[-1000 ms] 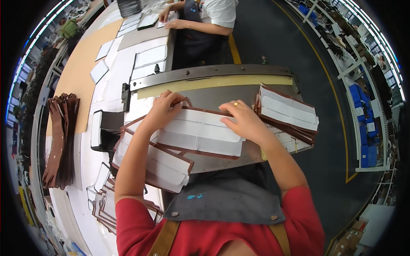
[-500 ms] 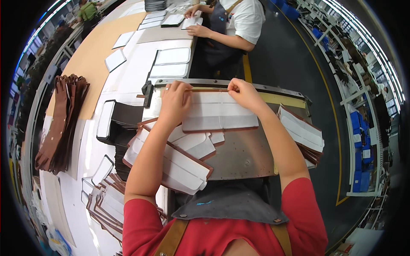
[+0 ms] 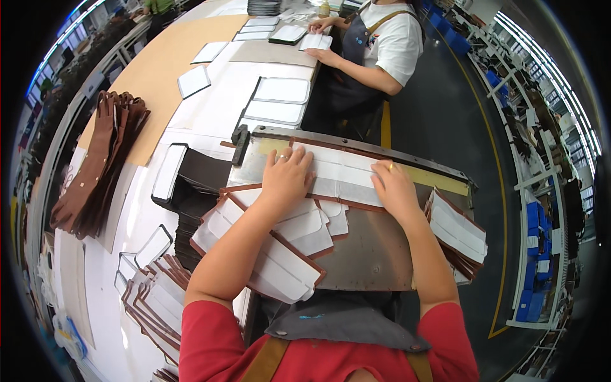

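A white panel with brown edging [image 3: 342, 170] lies flat on a metal plate [image 3: 372, 254], its far edge close to a long metal bar [image 3: 356, 145]. My left hand [image 3: 288, 175] rests on the panel's left end, fingers stretched out flat, a ring on one. Over its right end lies my right hand [image 3: 396, 188], fingers extended and also ringed. Neither hand grips anything. Nearer me and to the left, more brown-edged white panels [image 3: 280, 267] overlap in a loose pile, partly hidden by my left forearm.
A stack of brown-edged panels [image 3: 455, 229] sits at the plate's right. Black-edged pieces [image 3: 170, 172] are stacked on the left, with brown leather strips [image 3: 102, 165] beyond and fanned panels [image 3: 156, 299] nearer. A co-worker [image 3: 382, 51] handles white pieces at the far table.
My fingers have gone from pinching near the panel's far edge to lying flat on its two ends. The whole view has shifted slightly.
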Demonstrator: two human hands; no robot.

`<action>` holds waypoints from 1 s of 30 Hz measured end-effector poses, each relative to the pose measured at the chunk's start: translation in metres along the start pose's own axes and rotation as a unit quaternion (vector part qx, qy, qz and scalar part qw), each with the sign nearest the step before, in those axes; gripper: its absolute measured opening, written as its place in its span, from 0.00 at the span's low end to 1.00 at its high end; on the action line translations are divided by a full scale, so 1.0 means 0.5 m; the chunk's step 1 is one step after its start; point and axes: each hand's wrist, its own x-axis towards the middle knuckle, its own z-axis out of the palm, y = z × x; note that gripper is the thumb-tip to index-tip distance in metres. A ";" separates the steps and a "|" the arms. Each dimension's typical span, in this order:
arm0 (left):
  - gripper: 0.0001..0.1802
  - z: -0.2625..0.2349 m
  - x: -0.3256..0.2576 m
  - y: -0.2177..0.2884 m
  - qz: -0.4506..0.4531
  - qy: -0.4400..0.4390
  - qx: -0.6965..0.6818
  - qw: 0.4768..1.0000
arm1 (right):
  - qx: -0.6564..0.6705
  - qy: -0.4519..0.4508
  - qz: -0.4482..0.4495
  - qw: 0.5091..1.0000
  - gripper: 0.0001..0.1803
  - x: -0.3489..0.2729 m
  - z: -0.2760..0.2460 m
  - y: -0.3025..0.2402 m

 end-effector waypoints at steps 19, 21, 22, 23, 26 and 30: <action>0.23 -0.006 0.010 0.013 0.003 0.019 -0.020 1.000 | -0.083 0.038 -0.030 0.995 0.21 -0.026 0.008 -0.016; 0.22 0.008 0.008 0.010 0.019 0.056 -0.007 0.998 | -0.084 0.041 -0.033 0.995 0.21 -0.027 0.011 -0.016; 0.22 0.009 0.007 0.010 0.020 0.060 -0.004 0.998 | -0.102 0.041 -0.039 0.993 0.20 -0.028 0.015 -0.014; 0.22 0.008 0.008 0.010 0.020 0.063 -0.001 0.998 | -0.119 0.041 -0.044 0.991 0.20 -0.029 0.023 -0.010; 0.20 -0.004 0.005 0.015 0.014 0.049 0.004 0.999 | -0.132 0.043 -0.044 0.989 0.19 -0.031 0.030 -0.011; 0.18 -0.001 0.002 0.011 0.039 0.092 0.004 0.995 | -0.147 0.048 -0.061 0.986 0.18 -0.032 0.027 -0.011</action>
